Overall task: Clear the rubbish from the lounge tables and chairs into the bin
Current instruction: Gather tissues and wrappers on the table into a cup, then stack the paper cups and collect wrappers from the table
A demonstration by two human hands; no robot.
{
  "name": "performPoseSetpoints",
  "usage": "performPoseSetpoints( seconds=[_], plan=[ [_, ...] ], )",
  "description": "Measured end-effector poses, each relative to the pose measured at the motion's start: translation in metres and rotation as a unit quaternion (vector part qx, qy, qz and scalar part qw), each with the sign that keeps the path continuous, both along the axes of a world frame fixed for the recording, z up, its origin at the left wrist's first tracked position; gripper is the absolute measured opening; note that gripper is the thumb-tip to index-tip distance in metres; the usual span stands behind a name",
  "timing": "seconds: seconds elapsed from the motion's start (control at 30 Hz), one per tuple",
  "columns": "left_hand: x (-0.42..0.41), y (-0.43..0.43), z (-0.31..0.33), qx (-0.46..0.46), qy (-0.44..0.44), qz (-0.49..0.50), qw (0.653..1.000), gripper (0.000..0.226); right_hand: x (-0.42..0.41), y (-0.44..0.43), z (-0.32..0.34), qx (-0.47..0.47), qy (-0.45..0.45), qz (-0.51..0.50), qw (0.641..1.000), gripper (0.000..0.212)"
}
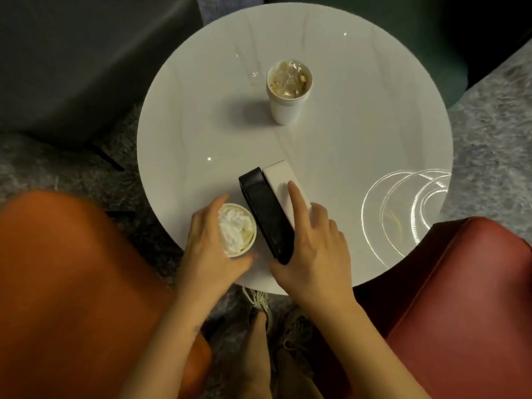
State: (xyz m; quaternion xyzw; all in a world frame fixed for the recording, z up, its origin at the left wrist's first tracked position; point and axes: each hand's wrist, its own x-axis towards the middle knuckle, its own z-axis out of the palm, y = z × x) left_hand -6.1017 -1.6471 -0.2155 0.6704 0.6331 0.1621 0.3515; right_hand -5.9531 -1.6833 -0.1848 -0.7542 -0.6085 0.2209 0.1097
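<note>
On the round white table (359, 133), near its front edge, my left hand (207, 249) curls round a paper cup (237, 230) stuffed with crumpled white tissue. Right of the cup lies a black-and-white box (270, 208). My right hand (313, 249) holds that box, thumb under its near black end and index finger stretched along its white top. A second white paper cup (288, 93) filled with crumpled wrappers stands upright toward the far side of the table.
An orange chair (72, 283) sits at the front left and a red chair (460, 312) at the front right. A dark grey seat (86, 59) and a green seat (431, 38) lie beyond the table. A bright ring-shaped glare (403, 211) lies on the table's right edge.
</note>
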Motion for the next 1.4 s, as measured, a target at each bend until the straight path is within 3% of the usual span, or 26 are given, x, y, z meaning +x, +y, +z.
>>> performPoseSetpoints(
  seconds=[0.13, 0.27, 0.5, 0.83, 1.0, 1.1, 1.23, 1.4],
  plan=[
    [0.007, 0.003, -0.004, 0.048, 0.020, 0.019, 0.998, 0.083, 0.022, -0.002, 0.005, 0.038, 0.029, -0.042, 0.998, 0.098],
    [0.018, 0.005, -0.001, 0.047, 0.025, -0.001, 0.999, 0.082, 0.062, -0.001, 0.007, 0.071, 0.031, -0.117, 0.990, 0.102],
    [0.082, 0.011, -0.006, 0.037, -0.027, -0.081, 0.996, 0.081, 0.114, 0.016, -0.009, 0.014, -0.023, -0.210, 0.977, 0.095],
    [0.137, 0.040, -0.022, 0.067, -0.035, -0.100, 0.992, 0.083, 0.113, 0.019, -0.013, 0.008, -0.043, -0.183, 0.982, 0.100],
    [0.133, 0.039, -0.017, 0.064, -0.044, -0.115, 0.990, 0.102, 0.114, 0.017, -0.011, 0.006, -0.064, -0.179, 0.982, 0.111],
    [0.125, 0.031, -0.003, 0.071, -0.017, -0.132, 0.989, 0.106, 0.112, 0.008, -0.002, 0.023, -0.030, -0.180, 0.983, 0.114],
    [0.108, 0.005, 0.034, 0.166, 0.034, -0.172, 0.970, 0.098, 0.112, -0.022, 0.021, 0.124, 0.076, -0.222, 0.964, 0.092],
    [0.150, -0.034, 0.088, 0.259, -0.073, -0.256, 0.928, 0.071, 0.140, -0.085, 0.040, 0.285, 0.108, -0.368, 0.879, 0.054]
  ],
)
